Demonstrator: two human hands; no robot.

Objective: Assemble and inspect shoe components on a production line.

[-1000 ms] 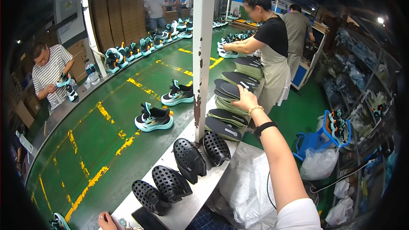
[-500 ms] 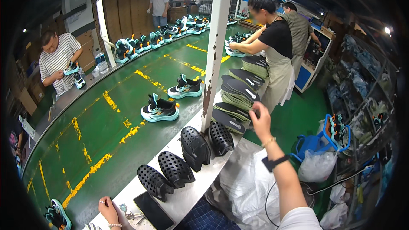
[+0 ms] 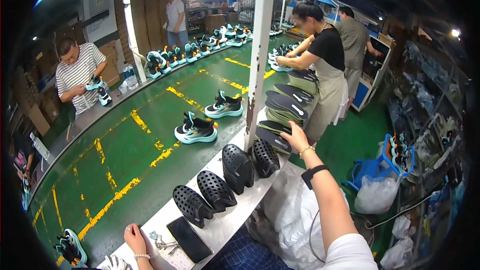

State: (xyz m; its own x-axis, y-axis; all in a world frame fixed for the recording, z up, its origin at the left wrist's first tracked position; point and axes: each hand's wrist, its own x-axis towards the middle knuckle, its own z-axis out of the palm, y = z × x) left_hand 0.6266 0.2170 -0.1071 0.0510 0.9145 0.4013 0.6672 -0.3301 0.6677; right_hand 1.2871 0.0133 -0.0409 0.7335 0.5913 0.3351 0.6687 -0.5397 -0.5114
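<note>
My right hand (image 3: 297,137) reaches to the nearest pile of dark insoles (image 3: 273,140), fingers apart at the top insole's edge. Whether they touch it is hard to tell. Further piles of black and olive-green insoles (image 3: 286,105) run away behind it along the white ledge (image 3: 240,210). My left hand (image 3: 135,240) lies on the ledge's left edge by the green belt, fingers loosely extended and holding nothing. Beside it are a bunch of keys (image 3: 165,242) and a black phone (image 3: 189,240). Several black perforated shoe trees (image 3: 216,191) stand between the phone and the insoles.
A white post (image 3: 257,60) rises from the ledge behind the shoe trees. Black-and-turquoise sneakers (image 3: 196,129) sit on the green belt (image 3: 150,170). A co-worker in an apron (image 3: 325,80) handles shoes beyond the insoles. White sacking (image 3: 295,210) hangs below my right arm.
My right hand has moved down and slightly left to the nearest insole pile, its fingers reaching forward. The whole view has shifted a little. My left hand still lies at the ledge.
</note>
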